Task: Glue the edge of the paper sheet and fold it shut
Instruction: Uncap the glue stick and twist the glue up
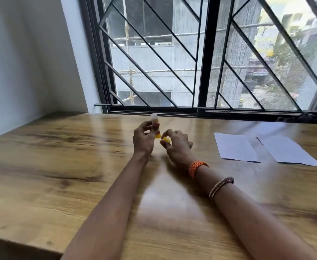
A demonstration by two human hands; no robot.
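Observation:
My left hand (143, 138) holds a small glue stick (155, 124) upright above the wooden table (60, 166), its whitish tip up and its yellow base down. My right hand (178, 145), just to its right, pinches the yellow cap (165, 140) between its fingertips, a small gap from the stick. Two white paper sheets lie flat on the table to the right: a nearer sheet (235, 147) and a farther sheet (287, 150), both well clear of my hands.
A barred window (200, 53) runs along the table's far edge. A white wall (26, 59) closes off the left side. The table's front left corner (22, 246) drops away at the bottom left.

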